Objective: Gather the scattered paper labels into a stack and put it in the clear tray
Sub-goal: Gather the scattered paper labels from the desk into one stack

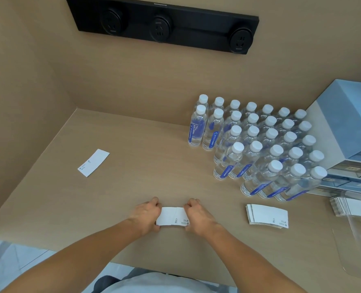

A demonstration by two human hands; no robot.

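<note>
A small bundle of white paper labels (172, 216) rests on the wooden desk near its front edge. My left hand (146, 214) grips its left end and my right hand (197, 215) grips its right end. One loose label (93, 162) lies alone at the far left. A thicker stack of labels (267, 216) sits to the right of my hands. At the right edge stands the clear tray (359, 235), with more labels (349, 207) inside its far end.
Several rows of capped water bottles (258, 142) crowd the right rear of the desk. A grey-blue drawer unit (349, 132) stands behind them at the right edge. A black socket strip (162, 24) hangs on the back wall.
</note>
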